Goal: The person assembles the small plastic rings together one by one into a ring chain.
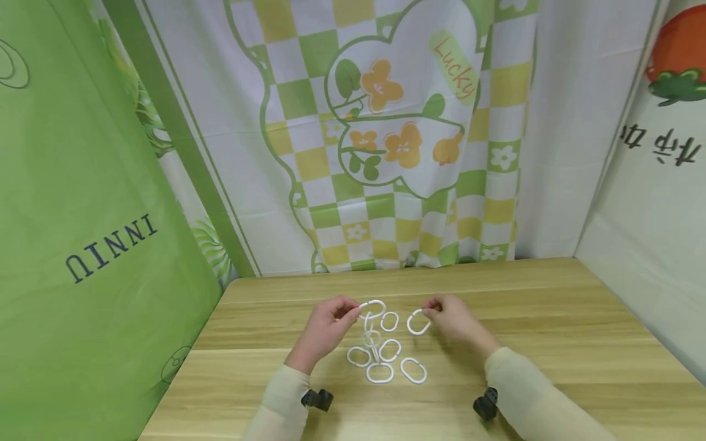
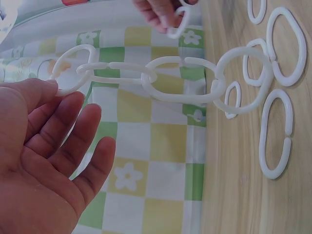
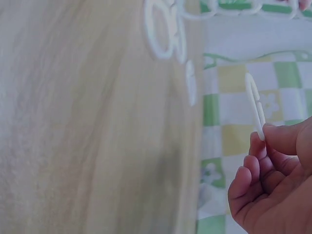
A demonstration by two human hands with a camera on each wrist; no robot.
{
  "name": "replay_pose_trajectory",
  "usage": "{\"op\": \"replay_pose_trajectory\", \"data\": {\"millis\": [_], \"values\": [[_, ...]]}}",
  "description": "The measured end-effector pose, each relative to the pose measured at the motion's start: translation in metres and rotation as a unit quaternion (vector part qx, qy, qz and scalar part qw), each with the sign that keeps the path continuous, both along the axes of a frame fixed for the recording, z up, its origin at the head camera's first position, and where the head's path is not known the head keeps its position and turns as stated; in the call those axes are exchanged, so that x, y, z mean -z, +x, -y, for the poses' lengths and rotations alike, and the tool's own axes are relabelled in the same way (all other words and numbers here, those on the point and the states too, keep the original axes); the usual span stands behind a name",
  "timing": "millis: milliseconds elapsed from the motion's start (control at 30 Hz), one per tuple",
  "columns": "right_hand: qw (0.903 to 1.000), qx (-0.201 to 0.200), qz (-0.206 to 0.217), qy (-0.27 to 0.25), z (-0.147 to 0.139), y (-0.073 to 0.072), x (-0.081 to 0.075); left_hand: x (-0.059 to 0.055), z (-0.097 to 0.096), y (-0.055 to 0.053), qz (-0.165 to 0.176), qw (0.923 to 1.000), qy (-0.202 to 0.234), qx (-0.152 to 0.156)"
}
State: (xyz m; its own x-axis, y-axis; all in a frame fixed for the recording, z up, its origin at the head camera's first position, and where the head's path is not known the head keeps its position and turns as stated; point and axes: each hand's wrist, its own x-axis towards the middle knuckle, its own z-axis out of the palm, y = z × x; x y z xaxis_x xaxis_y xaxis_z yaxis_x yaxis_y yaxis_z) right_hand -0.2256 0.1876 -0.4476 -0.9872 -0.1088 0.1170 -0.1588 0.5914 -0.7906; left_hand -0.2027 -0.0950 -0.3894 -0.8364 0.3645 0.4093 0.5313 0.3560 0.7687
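My left hand (image 1: 325, 327) pinches the end link of a white plastic chain (image 2: 185, 98) between thumb and fingertips. Several oval links hang joined from it, and the lowest one is down by the tabletop. Off to the right, my right hand (image 1: 455, 318) holds a single white link (image 3: 251, 92) between thumb and index finger, apart from the chain. A small gap shows in this link's side. Loose white links (image 2: 263, 141) lie around the lower end of the chain; whether the lowest hanging link touches them, I cannot tell.
The wooden table (image 1: 529, 306) reaches back to a green, yellow and white checked curtain (image 1: 342, 214). A green cloth (image 1: 110, 318) hangs along the left side and a white one (image 1: 651, 245) along the right. Small black cameras (image 1: 318, 400) are strapped at both wrists.
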Motion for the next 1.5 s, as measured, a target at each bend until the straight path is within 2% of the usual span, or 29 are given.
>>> {"op": "replay_pose_trajectory", "data": {"millis": [200,333,433,567,667,1033,1133,1500], "values": [[0.9992,-0.024,-0.033,0.004,0.005,0.014,-0.017,0.001,-0.002,0.001,0.002,0.9999,-0.012,0.006],[0.9989,-0.029,-0.035,-0.011,0.010,0.025,-0.028,0.002,-0.003,0.003,0.003,0.9997,-0.020,0.015],[0.9987,-0.030,-0.032,-0.026,0.013,0.033,-0.040,0.017,-0.001,-0.007,-0.003,0.9991,-0.032,0.028],[0.9979,-0.037,-0.039,-0.035,0.018,0.039,-0.053,0.037,-0.002,-0.019,-0.026,0.9972,-0.050,0.048],[0.9969,-0.053,-0.041,-0.041,0.022,0.040,-0.058,0.038,-0.006,-0.017,-0.034,0.9961,-0.055,0.059],[0.9944,-0.087,-0.025,-0.055,0.031,0.038,-0.057,0.035,-0.016,-0.013,-0.035,0.9941,-0.063,0.081],[0.9941,-0.089,-0.013,-0.060,0.032,0.039,-0.056,0.034,-0.016,-0.012,-0.035,0.9940,-0.063,0.082],[0.9944,-0.089,-0.014,-0.055,0.034,0.040,-0.051,0.033,-0.017,-0.011,-0.033,0.9939,-0.067,0.082]]}}
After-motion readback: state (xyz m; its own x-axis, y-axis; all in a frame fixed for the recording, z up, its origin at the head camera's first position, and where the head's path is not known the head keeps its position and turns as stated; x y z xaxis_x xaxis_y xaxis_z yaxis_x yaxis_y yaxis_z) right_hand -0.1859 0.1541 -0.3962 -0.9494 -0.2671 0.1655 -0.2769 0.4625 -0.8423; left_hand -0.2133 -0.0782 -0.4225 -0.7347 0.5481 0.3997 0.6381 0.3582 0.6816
